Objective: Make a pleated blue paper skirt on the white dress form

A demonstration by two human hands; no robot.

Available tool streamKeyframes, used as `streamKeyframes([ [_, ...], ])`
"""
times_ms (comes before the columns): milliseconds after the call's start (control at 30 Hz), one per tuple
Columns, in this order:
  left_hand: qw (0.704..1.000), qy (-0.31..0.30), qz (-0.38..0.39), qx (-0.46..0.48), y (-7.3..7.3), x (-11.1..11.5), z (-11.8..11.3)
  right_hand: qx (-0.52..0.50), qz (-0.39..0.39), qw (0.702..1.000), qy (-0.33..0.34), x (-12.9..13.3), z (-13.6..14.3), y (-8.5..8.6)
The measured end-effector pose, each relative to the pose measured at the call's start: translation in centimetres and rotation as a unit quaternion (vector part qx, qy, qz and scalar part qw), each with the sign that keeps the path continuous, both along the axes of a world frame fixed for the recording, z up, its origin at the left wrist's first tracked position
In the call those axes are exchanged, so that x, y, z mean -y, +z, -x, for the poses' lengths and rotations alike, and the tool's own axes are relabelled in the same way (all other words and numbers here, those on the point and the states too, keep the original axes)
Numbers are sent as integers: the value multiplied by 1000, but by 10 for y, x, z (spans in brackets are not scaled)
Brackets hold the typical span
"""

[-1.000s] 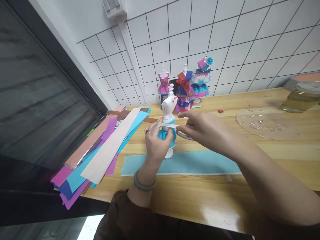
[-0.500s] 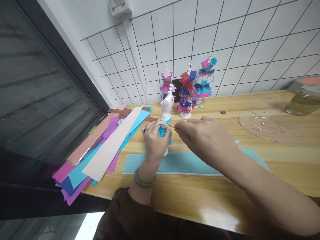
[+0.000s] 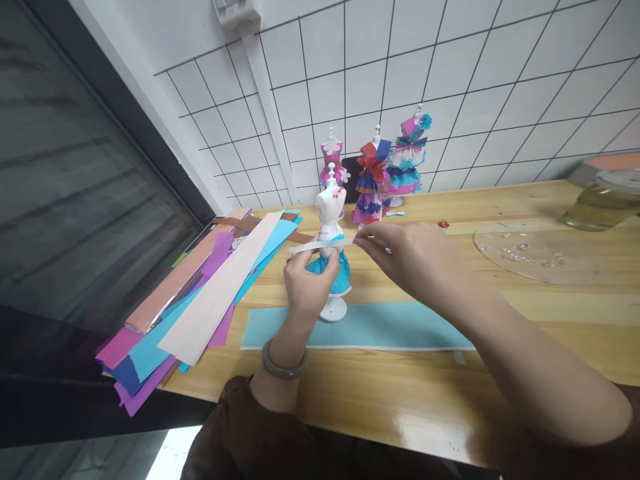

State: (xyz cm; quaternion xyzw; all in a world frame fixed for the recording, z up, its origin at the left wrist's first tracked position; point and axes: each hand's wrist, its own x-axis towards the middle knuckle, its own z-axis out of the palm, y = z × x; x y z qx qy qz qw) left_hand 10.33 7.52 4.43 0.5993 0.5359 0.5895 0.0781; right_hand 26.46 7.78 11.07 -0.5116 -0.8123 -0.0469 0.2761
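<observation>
A small white dress-form mannequin (image 3: 330,207) stands upright on its round base, wearing a turquoise skirt (image 3: 340,275) at the waist. My left hand (image 3: 311,283) is closed around the mannequin at the skirt, thumb in front; its other fingers are partly hidden. Across the waist runs a narrow white strip (image 3: 333,245), stretched nearly level, its left end sticking out past my left fingers. The strip's right end is pinched between the fingertips of my right hand (image 3: 415,250). Beneath lies a long sheet of light-blue crepe paper (image 3: 390,327), partly behind the mannequin's base.
Coloured paper strips (image 3: 215,287) are piled at the left. Dressed mannequins (image 3: 373,180) stand against the tiled wall. A clear plate (image 3: 530,257) with small beads lies right, near a jar of yellowish liquid (image 3: 597,203). A small red piece (image 3: 443,224) rests on the table.
The strip, curved before, is now pulled straight across the waist. My right hand has shifted slightly up and right. More of the skirt and base shows beside my left hand.
</observation>
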Motion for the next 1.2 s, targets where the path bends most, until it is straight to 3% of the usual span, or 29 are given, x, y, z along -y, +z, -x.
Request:
streamKeyframes([
  [300,986,-104,49,122,4,3,-2,-65,57,995,40,-13,-6,-1],
  [933,971,-171,48,157,-4,-1,4,-129,178,971,94,-16,-14,4],
  [1200,994,-100,12,39,-5,1,5,-54,153,984,74,-4,-16,13],
])
